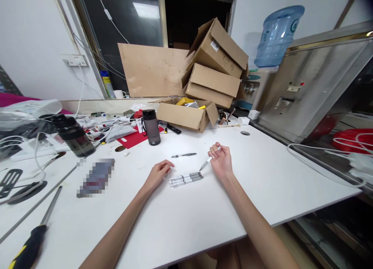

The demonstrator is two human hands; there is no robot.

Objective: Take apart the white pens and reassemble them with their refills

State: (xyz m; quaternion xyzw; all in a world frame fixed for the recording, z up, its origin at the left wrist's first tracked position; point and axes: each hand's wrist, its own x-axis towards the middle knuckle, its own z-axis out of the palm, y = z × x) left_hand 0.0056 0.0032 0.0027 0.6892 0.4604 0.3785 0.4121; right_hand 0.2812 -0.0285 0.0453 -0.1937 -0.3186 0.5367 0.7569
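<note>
My right hand is closed around a white and grey pen, its tip slanting down to the left. Just below that tip lies a row of white and grey pens, side by side on the white table. My left hand rests at the left ends of this row, fingers loosely bent and apart, with nothing visible in them. Farther back, a single darker pen lies by itself between the two hands.
A dark bottle stands behind the pens, near an open cardboard box. Another bottle leans at the left, beside cables and a blurred-out item. A screwdriver lies front left. A metal cabinet stands right.
</note>
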